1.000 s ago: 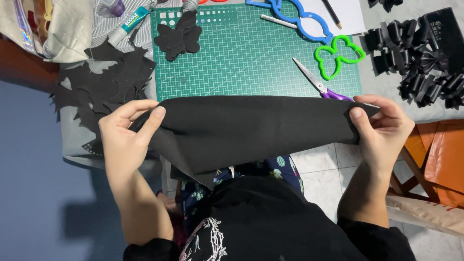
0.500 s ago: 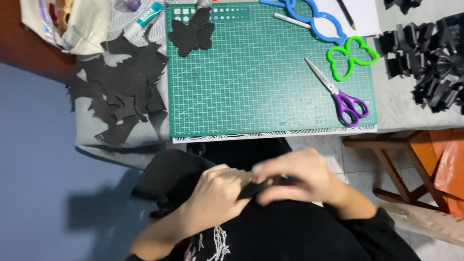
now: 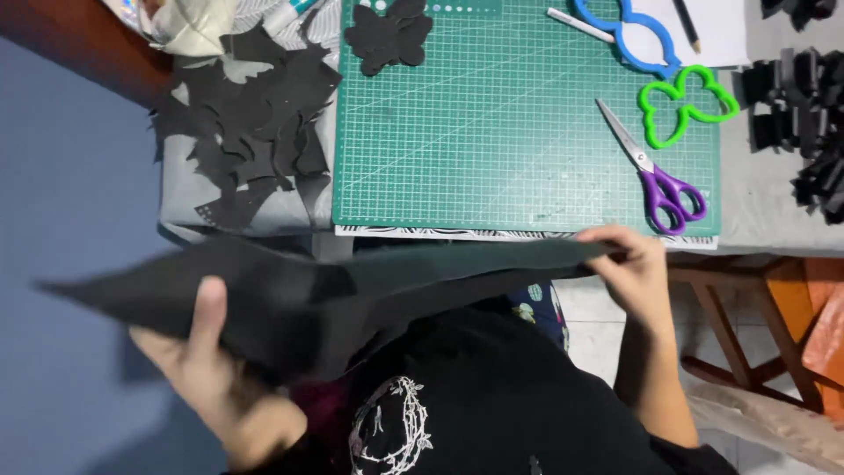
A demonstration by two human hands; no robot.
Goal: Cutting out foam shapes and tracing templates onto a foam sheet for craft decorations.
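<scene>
I see a large black felt sheet (image 3: 352, 286) spread out in front of my chest, just below the near edge of the bench (image 3: 774, 202) and above my lap. My left hand (image 3: 215, 374) has its grip closed on the sheet's left part, thumb pressed flat on the top face and the fingers hidden underneath. My right hand (image 3: 635, 268) pinches the sheet's right corner, its grip narrow and tight on the edge, close to the bench's front rim. The sheet sags slightly between the two hands and tapers to a point far out on the left.

On the bench lies a green cutting mat (image 3: 492, 132) with a grid. A pair of purple-handled scissors (image 3: 655, 171) rests on the mat's right side, blades closed and pointing up and left. Just above them sits a green clover-shaped outline template (image 3: 686, 105), and a blue outline template (image 3: 629, 40) lies near the mat's top edge beside a white pen (image 3: 580, 25). A black butterfly-shaped cutout (image 3: 387, 35) lies at the mat's top left. Left of the mat is a pile of black felt scraps (image 3: 251, 114). On the far right of the bench is a cluster of folded black pieces (image 3: 804, 114). A wooden stool (image 3: 756, 299) stands beneath the bench, right of my right arm.
</scene>
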